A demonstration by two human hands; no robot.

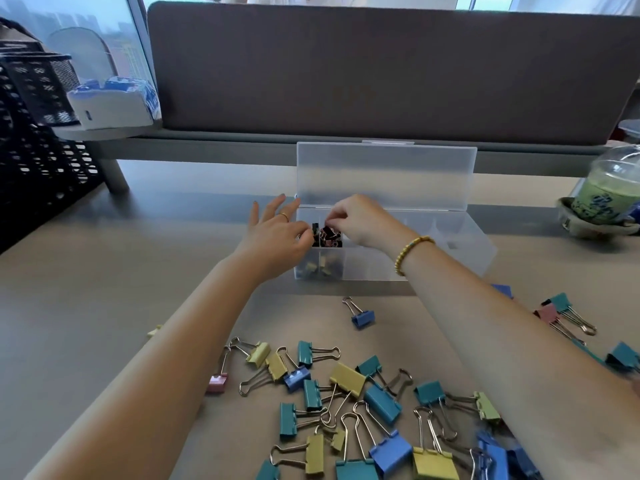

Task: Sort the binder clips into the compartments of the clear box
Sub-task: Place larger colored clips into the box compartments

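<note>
A clear plastic box (460, 247) with several compartments stands open in the middle of the desk, its lid (386, 174) upright at the back. Small black clips (329, 235) fill its far-left compartment; the near-left one holds small dark and yellowish clips (320, 265). My left hand (277, 233) pinches a small black clip (315, 228) over the far-left compartment, other fingers spread. Over the same compartment, my right hand (360, 220) has its fingertips pinched together; what they hold is hidden. A pile of larger coloured binder clips (363, 410) lies on the near desk.
A lone blue clip (362, 315) lies just in front of the box. More clips (561, 311) lie at the right. A lidded green drink cup (604, 192) stands far right. Black mesh organisers (38, 133) and a white tissue box (114, 102) sit far left, before a grey partition (381, 71).
</note>
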